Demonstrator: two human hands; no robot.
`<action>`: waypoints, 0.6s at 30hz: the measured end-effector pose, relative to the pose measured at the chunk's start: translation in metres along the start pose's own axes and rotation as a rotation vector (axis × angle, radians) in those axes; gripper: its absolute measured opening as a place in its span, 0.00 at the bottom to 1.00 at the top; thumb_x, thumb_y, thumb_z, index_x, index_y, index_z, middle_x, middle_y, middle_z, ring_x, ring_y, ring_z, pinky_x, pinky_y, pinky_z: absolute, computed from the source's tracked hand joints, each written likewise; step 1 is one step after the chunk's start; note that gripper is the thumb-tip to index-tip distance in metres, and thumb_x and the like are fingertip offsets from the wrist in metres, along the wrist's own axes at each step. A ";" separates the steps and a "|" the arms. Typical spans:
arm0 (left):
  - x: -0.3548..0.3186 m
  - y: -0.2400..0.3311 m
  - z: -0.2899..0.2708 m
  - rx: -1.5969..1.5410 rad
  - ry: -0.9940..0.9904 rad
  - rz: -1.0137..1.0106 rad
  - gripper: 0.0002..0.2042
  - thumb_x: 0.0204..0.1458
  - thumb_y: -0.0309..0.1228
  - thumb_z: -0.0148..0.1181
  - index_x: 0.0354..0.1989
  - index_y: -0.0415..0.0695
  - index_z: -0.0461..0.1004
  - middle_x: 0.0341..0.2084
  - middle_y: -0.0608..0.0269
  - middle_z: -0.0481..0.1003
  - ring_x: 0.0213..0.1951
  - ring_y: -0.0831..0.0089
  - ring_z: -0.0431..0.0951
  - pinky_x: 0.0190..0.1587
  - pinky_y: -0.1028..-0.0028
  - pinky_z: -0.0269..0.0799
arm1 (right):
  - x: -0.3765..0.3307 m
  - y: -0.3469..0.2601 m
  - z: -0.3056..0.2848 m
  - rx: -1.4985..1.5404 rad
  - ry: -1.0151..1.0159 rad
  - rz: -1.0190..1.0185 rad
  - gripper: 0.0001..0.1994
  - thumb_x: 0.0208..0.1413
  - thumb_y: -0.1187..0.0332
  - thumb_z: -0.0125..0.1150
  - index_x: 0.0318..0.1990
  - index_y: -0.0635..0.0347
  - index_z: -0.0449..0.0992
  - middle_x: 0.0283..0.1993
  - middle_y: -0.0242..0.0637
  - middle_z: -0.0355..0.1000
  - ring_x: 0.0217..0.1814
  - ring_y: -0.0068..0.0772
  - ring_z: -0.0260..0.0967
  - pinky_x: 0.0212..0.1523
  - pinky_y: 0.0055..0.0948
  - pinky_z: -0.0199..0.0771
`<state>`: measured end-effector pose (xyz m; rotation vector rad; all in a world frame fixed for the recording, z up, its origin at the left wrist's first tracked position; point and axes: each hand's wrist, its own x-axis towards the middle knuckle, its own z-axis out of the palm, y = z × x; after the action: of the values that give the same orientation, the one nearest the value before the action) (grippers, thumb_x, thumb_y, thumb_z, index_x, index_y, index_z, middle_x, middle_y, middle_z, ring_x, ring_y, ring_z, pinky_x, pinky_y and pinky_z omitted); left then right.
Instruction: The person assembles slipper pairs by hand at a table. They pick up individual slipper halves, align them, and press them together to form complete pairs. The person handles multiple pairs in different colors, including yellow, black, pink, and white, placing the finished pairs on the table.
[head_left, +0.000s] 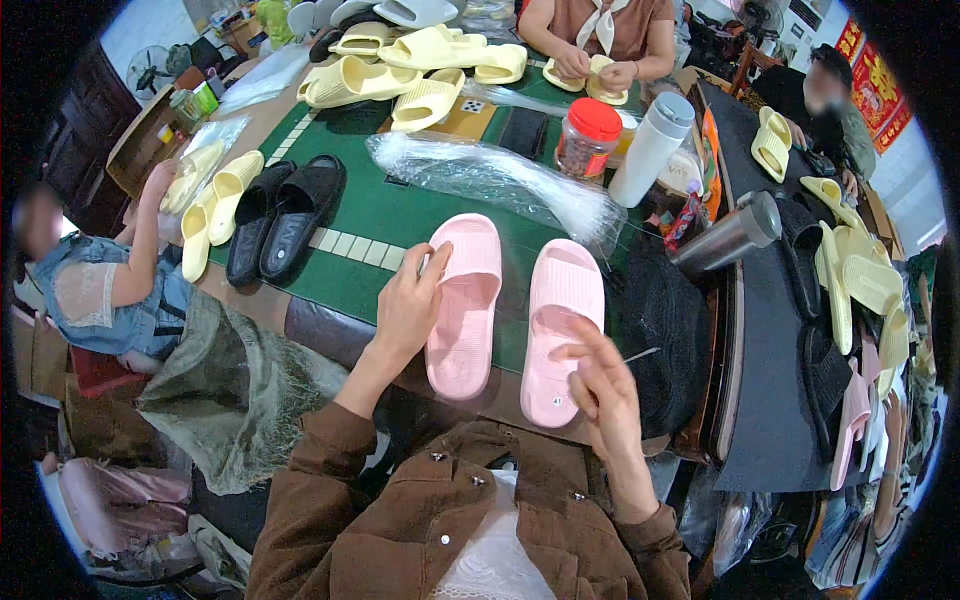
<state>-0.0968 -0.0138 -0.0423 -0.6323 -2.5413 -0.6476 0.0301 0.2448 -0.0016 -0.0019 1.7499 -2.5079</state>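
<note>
Two pink slide slippers are in front of me at the table's near edge, toes pointing away. My left hand (408,305) is closed on the strap side of the left pink slipper (462,345). Over the footbed of the right pink slipper (545,365) is my right hand (597,385), its fingers apart and slightly bent, gripping nothing. I cannot tell whether its fingertips touch the slipper. A small round white sticker (558,401) lies on that slipper's heel. The left slipper's heel shows no sticker.
On the green tabletop (370,215) lie clear plastic bags (490,180), black slippers (300,215) and yellow slippers (430,50). A red-lidded jar (587,135), a white bottle (652,150) and a steel tumbler (728,235) stand at right. Co-workers handle yellow slippers across the table and at left.
</note>
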 end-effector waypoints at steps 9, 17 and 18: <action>0.002 0.021 0.016 -0.177 -0.074 0.087 0.27 0.51 0.25 0.58 0.62 0.41 0.63 0.56 0.51 0.67 0.54 0.51 0.70 0.55 0.60 0.68 | 0.014 0.026 -0.021 -1.198 0.199 -0.139 0.40 0.55 0.70 0.60 0.71 0.62 0.44 0.72 0.63 0.45 0.64 0.66 0.60 0.57 0.44 0.70; -0.004 0.055 -0.022 -0.196 -0.086 0.223 0.17 0.50 0.28 0.61 0.50 0.40 0.73 0.50 0.50 0.70 0.49 0.52 0.71 0.53 0.59 0.68 | 0.011 0.028 -0.035 -1.143 0.144 -0.192 0.40 0.54 0.67 0.63 0.69 0.70 0.46 0.72 0.63 0.42 0.74 0.60 0.45 0.69 0.40 0.55; -0.002 0.065 -0.021 -0.230 -0.107 0.254 0.16 0.50 0.28 0.61 0.49 0.41 0.74 0.50 0.50 0.70 0.50 0.52 0.71 0.52 0.60 0.68 | 0.011 0.023 -0.034 -1.171 0.149 -0.172 0.41 0.53 0.67 0.64 0.69 0.70 0.47 0.72 0.64 0.44 0.74 0.58 0.45 0.70 0.38 0.53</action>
<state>-0.0551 0.0261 -0.0053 -1.0748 -2.4426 -0.8392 0.0194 0.2684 -0.0358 -0.0408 3.0561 -1.2060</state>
